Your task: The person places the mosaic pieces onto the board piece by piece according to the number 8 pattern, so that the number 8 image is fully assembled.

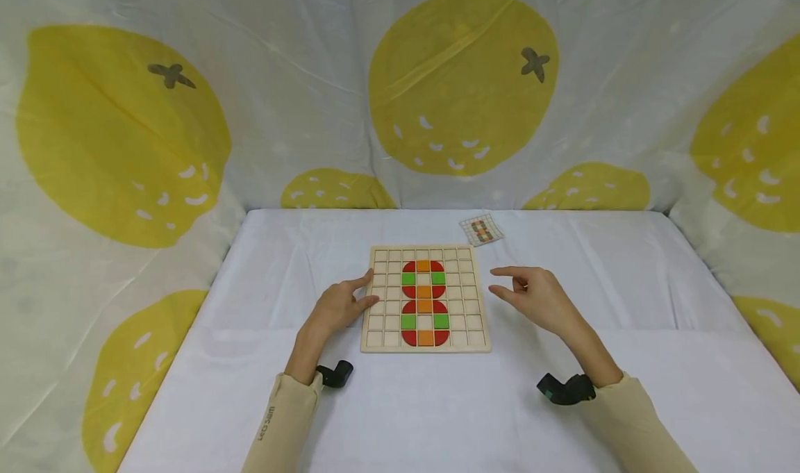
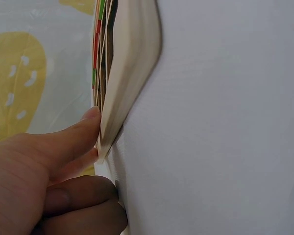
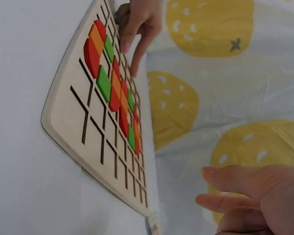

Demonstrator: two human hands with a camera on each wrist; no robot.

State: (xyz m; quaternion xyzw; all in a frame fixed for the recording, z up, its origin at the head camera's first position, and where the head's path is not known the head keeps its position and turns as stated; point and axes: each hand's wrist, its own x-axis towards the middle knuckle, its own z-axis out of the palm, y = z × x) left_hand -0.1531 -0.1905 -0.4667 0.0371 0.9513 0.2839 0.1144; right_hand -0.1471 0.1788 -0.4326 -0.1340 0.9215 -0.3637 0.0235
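A square wooden grid board point(image 1: 469, 334) lies on the white cloth. Red, orange and green tiles point(image 1: 423, 306) on it form a figure eight. My left hand point(image 1: 337, 305) is at the board's left edge, thumb tip on the rim and straight index finger at the side farther back; in the left wrist view the thumb point(image 2: 76, 139) touches the edge and the lower fingers curl beside it. Off the right edge, my right hand point(image 1: 540, 299) hovers with thumb and index finger apart and nothing between them, other fingers folded. The right wrist view shows this gap too.
A small pattern card point(image 1: 481, 230) with a matching figure lies behind the board's back right corner. White cloth point(image 1: 412, 410) covers the table, and a lemon-print curtain point(image 1: 312, 77) closes off the back and sides. Dark wrist cameras point(image 1: 565, 389) sit at both cuffs.
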